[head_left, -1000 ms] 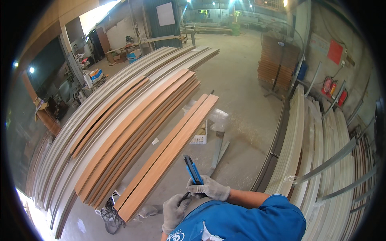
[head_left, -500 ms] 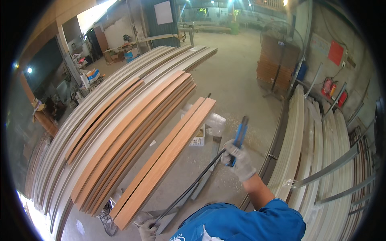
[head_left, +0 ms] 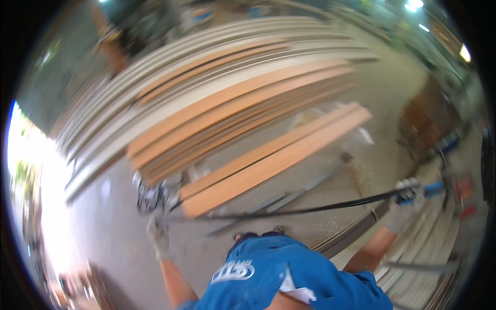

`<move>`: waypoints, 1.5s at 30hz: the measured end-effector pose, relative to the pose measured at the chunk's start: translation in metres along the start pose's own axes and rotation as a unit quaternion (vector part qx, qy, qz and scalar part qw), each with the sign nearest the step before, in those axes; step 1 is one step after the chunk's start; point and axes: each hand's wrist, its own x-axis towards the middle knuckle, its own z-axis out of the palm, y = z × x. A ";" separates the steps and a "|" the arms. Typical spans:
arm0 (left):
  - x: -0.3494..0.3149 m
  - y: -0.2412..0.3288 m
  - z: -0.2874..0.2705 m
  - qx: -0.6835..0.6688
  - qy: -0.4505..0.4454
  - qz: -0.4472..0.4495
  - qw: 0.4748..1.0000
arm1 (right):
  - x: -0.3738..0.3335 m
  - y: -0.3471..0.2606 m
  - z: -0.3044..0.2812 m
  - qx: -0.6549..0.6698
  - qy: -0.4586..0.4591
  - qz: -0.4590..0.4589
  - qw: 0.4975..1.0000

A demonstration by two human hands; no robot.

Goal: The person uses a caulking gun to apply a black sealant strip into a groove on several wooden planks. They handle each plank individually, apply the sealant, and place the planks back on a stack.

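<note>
A long, thin black strip [head_left: 310, 208] runs across in front of my body, between my two gloved hands. Its left end, smeared by motion, reaches my left hand [head_left: 159, 237], which is closed on it. My right hand [head_left: 407, 201] is wrapped round the strip's other end and a blue-and-black tool [head_left: 433, 189], whose kind I cannot make out. Just beyond the strip lie two wood-coloured boards [head_left: 279, 161] side by side, raised above the floor. The ends of these boards are near my left hand.
Behind those boards is a wide stack of long white and wood-coloured profiles [head_left: 232, 98]. Coiled cable [head_left: 150, 194] lies by the boards' left end. Pale profiles [head_left: 418, 243] fill a rack at my right. A brown stack [head_left: 426, 116] stands at the far right.
My view has turned left. My left arm has come fully into sight, and the strip now lies nearly level across me. My right hand, still holding the tool, has moved to the far right of view.
</note>
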 end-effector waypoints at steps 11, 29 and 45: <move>0.085 0.143 -0.093 -0.122 0.137 0.253 0.950 | -0.016 0.079 0.072 0.042 -0.045 0.156 0.986; 0.054 0.126 -0.230 -0.178 0.348 0.234 0.890 | -0.047 0.194 0.150 -0.002 -0.125 0.231 0.965; 0.028 -0.004 -0.199 -0.411 -0.003 -0.104 0.906 | -0.152 0.330 0.240 -0.098 -0.074 0.386 0.914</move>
